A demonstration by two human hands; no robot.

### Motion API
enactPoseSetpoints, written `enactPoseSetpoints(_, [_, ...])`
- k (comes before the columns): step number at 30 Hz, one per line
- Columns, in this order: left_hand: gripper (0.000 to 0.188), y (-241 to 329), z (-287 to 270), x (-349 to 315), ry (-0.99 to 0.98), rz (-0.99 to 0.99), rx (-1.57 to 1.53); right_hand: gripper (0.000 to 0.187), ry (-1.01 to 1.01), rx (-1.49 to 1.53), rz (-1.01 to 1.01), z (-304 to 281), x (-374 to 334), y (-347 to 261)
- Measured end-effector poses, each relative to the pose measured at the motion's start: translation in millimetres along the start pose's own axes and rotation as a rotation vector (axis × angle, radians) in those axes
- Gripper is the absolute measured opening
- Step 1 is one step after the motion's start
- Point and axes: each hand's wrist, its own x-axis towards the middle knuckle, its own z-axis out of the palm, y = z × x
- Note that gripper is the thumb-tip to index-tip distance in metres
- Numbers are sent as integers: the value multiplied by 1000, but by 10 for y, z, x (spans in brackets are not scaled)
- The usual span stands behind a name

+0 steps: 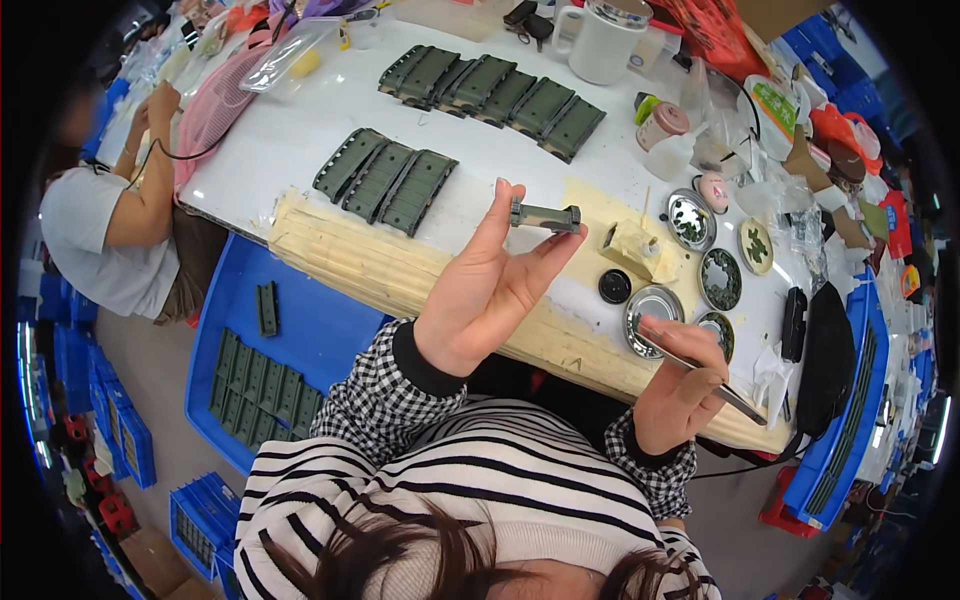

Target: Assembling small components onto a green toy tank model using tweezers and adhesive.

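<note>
Between thumb and fingers, my left hand [490, 285] pinches a small dark green part with raised ends [546, 217], its tan-patterned side turned toward me. My right hand [685, 385] is closed around metal tweezers [722, 388], over the table's front edge. Their tip points toward a round metal tin [652, 302] beside that hand. Other round tins hold small dark green pieces, among them one tin [720, 279] and another farther back [691, 220]. Similar ribbed green parts lie side by side in a near group [386, 180] and a far row [490, 92].
A yellowish block with a thin stick [638, 250] and a black round cap [614, 286] sit beside the tins. A white mug [600, 45] stands at the back. Below the table's left side, a blue bin [310, 290] holds more green parts. Another person [115, 230] sits at left.
</note>
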Motion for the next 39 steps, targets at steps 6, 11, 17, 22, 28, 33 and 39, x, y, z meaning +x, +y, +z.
enactPoseSetpoints(6, [33,42,-22,70,-7,24,-4,50,-27,-11,-16,34,7,-28])
enactPoseSetpoints(11, [28,8,-44,95,-17,23,-2,46,-75,-94,-79,32,18,-30])
enactPoseSetpoints(17, [41,-117,48,-51,-7,0,57,29,-281,-350,-296,-8,182,-214])
enactPoseSetpoints(22, [50,-263,63,-179,-13,18,291,32,-458,-549,-481,-15,333,-338])
enactPoseSetpoints(28, [55,-296,113,-248,-23,84,410,33,-498,-611,-501,18,367,-416])
enactPoseSetpoints(33, [53,-318,178,-289,4,133,454,34,-486,-629,-549,28,360,-383])
enactPoseSetpoints(39, [48,-326,200,-319,35,176,515,31,-505,-643,-543,28,365,-398])
